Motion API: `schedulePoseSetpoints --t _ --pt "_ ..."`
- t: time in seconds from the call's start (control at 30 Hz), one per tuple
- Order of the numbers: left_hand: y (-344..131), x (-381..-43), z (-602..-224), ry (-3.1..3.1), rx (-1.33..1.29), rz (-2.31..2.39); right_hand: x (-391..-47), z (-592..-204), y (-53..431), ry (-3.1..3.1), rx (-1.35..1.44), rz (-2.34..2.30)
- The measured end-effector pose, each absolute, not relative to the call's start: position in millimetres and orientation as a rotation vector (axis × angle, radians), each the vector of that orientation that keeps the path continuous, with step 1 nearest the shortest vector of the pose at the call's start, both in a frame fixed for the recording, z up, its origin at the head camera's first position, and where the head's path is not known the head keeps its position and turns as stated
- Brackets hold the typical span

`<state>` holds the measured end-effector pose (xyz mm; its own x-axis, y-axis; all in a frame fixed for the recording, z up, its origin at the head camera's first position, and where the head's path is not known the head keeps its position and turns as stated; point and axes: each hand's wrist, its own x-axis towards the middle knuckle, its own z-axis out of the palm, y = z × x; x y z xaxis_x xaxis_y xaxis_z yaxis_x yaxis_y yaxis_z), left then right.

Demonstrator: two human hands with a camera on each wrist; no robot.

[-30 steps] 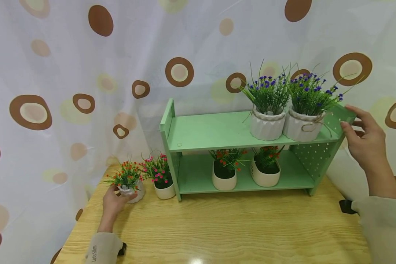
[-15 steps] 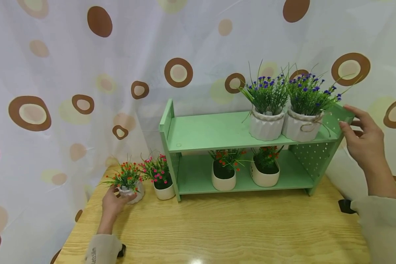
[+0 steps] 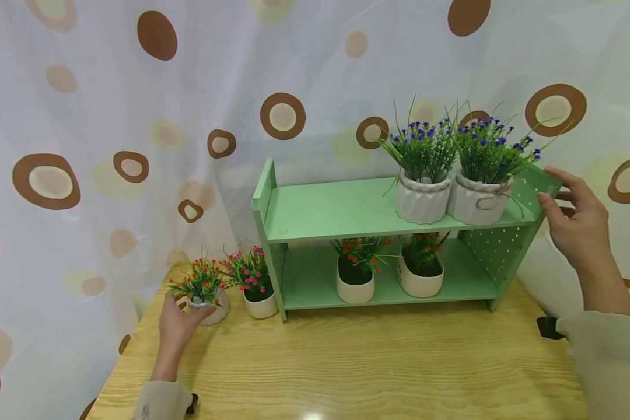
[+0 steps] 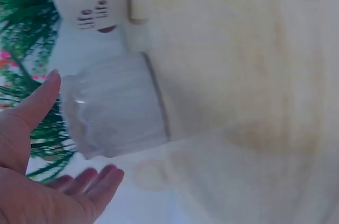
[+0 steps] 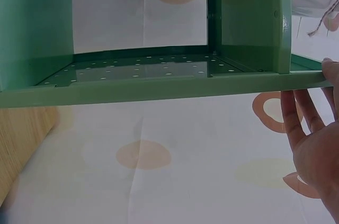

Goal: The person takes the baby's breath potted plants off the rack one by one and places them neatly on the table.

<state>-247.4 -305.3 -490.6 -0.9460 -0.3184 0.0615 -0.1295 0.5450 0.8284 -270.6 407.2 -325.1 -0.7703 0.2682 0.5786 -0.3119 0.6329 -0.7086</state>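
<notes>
White pot (image 4: 122, 107) stands near left edge of surface (image 3: 357, 361); left hand (image 3: 177, 324) has apparently released it; right hand (image 3: 583, 221) still grips shelf's (image 3: 325, 207) right end.

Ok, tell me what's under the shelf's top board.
Two red-flowered cream pots, side by side on the lower board. The top board covers the tops of their plants, and the pots hide whatever is directly behind them.

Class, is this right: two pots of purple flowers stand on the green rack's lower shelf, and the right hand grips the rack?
Wrong level: the head view shows both purple-flowered pots on the upper shelf. The right hand does grip the green rack.
</notes>
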Motion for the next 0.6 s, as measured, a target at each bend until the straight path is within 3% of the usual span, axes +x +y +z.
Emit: schedulePoseSetpoints --t 0.23,0.6 --pt "-280 -237 -456 -2.287 0.293 -1.147 -271 -324 407 -2.164 0.038 1.147" --pt "-176 -231 -398 -2.003 -0.255 -1.074 -272 -327 408 -2.171 0.013 1.11"
